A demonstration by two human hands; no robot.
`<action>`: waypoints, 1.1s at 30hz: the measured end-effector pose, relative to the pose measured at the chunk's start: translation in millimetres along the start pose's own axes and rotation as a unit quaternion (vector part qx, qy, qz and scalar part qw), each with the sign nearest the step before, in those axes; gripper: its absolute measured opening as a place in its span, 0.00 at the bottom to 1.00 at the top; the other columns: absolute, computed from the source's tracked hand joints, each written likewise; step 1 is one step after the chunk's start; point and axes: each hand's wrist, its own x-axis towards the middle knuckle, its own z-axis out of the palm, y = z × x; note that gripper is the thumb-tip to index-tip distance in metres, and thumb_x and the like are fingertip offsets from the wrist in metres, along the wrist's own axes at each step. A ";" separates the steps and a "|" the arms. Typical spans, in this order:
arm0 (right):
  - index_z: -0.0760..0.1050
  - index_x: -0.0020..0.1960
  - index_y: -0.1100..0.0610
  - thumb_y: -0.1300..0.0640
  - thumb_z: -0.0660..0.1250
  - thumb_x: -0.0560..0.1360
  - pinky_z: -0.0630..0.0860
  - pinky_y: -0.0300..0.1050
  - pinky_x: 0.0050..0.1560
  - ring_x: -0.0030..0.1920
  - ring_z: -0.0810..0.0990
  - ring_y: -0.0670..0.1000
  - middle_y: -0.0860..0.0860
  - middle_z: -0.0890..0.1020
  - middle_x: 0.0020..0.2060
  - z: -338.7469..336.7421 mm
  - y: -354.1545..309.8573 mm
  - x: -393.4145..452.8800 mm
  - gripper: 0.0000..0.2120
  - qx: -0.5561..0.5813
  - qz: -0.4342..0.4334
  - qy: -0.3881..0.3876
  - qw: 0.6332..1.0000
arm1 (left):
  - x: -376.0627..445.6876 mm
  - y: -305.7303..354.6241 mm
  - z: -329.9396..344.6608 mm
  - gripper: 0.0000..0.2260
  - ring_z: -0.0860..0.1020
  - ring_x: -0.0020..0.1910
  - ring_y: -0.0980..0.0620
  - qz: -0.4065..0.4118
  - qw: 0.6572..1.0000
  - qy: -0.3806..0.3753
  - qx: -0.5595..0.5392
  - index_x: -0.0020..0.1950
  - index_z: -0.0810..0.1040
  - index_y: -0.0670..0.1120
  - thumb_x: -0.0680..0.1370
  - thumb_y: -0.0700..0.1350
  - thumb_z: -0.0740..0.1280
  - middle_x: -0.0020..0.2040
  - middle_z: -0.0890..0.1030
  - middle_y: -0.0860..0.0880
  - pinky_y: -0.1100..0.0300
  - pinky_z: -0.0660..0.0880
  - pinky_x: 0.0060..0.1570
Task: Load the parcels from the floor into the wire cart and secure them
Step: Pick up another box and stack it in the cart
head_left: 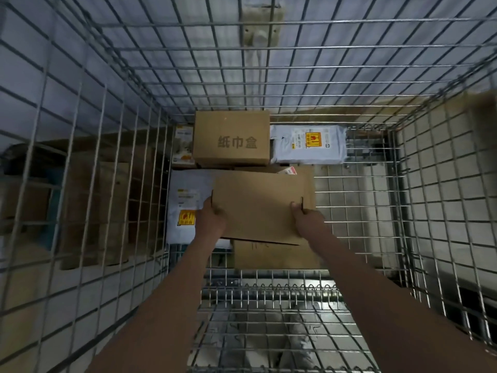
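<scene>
I look down into the wire cart [376,184]. A flat brown cardboard parcel [258,205] hangs low inside it, held at both near corners. My left hand [211,219] grips its left edge and my right hand [306,218] grips its right edge. Beneath it lie another brown box [271,255] and a white plastic mailer [185,205] with a yellow sticker. At the far end stand a taller brown box [231,138] with printed characters, a white mailer [309,146] to its right, and a small printed carton [183,144] to its left.
The cart's right half shows bare wire floor [357,211] over pale tiles. Wire walls rise on every side, with the near wall [269,292] under my forearms. More brown boxes [88,211] stand outside the left wall.
</scene>
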 end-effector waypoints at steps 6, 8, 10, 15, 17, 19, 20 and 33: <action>0.76 0.64 0.65 0.42 0.56 0.82 0.74 0.52 0.56 0.52 0.75 0.57 0.56 0.77 0.51 31.8 -18.3 2.6 0.27 0.005 -0.009 -0.016 1.000 | 20.1 -8.4 -23.0 0.20 0.77 0.60 0.40 -0.003 1.000 0.027 -0.003 0.76 0.67 0.47 0.83 0.42 0.58 0.66 0.76 0.42 0.49 0.77 0.58; 0.75 0.64 0.64 0.43 0.56 0.83 0.74 0.50 0.53 0.52 0.75 0.57 0.56 0.77 0.50 29.5 -21.8 6.8 0.26 -0.001 -0.008 -0.011 1.000 | 25.2 -8.2 -21.2 0.20 0.76 0.61 0.41 -0.001 1.000 0.020 -0.003 0.76 0.67 0.50 0.82 0.44 0.58 0.67 0.75 0.42 0.49 0.76 0.59; 0.76 0.64 0.63 0.44 0.56 0.83 0.73 0.48 0.50 0.52 0.76 0.58 0.56 0.77 0.50 21.0 -22.2 12.4 0.25 -0.012 -0.008 0.006 1.000 | 27.8 -5.9 -12.7 0.20 0.75 0.61 0.41 -0.002 1.000 0.010 -0.010 0.75 0.67 0.51 0.82 0.45 0.58 0.67 0.73 0.41 0.54 0.75 0.57; 0.75 0.66 0.64 0.45 0.58 0.82 0.75 0.52 0.57 0.56 0.78 0.60 0.59 0.80 0.59 -15.7 -13.3 30.7 0.24 -0.020 -0.008 0.039 0.999 | 28.1 9.3 17.4 0.23 0.75 0.58 0.43 0.017 0.998 -0.047 -0.033 0.77 0.66 0.53 0.81 0.47 0.58 0.67 0.73 0.42 0.55 0.76 0.54; 0.75 0.67 0.64 0.49 0.60 0.82 0.75 0.50 0.56 0.56 0.78 0.59 0.60 0.80 0.60 -26.7 -11.4 36.3 0.21 -0.018 -0.012 0.040 0.999 | 28.1 13.2 28.1 0.24 0.74 0.61 0.43 0.019 0.997 -0.062 -0.042 0.77 0.65 0.53 0.80 0.47 0.58 0.67 0.74 0.42 0.52 0.76 0.58; 0.76 0.66 0.63 0.54 0.62 0.81 0.76 0.53 0.59 0.58 0.79 0.60 0.60 0.80 0.60 -32.7 -11.3 40.8 0.19 -0.024 -0.021 0.042 0.999 | 27.8 14.5 36.2 0.24 0.74 0.62 0.42 0.024 0.997 -0.065 -0.035 0.78 0.63 0.53 0.81 0.44 0.58 0.66 0.74 0.41 0.50 0.76 0.61; 0.76 0.65 0.63 0.55 0.63 0.80 0.76 0.53 0.60 0.57 0.79 0.60 0.60 0.80 0.60 -34.1 -11.2 41.7 0.18 -0.028 -0.023 0.039 0.999 | 27.8 14.9 38.7 0.25 0.74 0.62 0.42 0.029 0.997 -0.065 -0.024 0.79 0.62 0.53 0.81 0.43 0.58 0.67 0.74 0.41 0.49 0.76 0.61; 0.71 0.70 0.58 0.61 0.61 0.78 0.78 0.56 0.57 0.57 0.80 0.61 0.58 0.80 0.59 -37.5 -1.9 42.8 0.21 -0.085 -0.039 0.015 0.995 | 27.7 25.6 46.1 0.28 0.74 0.56 0.49 0.024 0.994 -0.101 0.013 0.80 0.55 0.52 0.81 0.41 0.60 0.70 0.74 0.47 0.60 0.69 0.53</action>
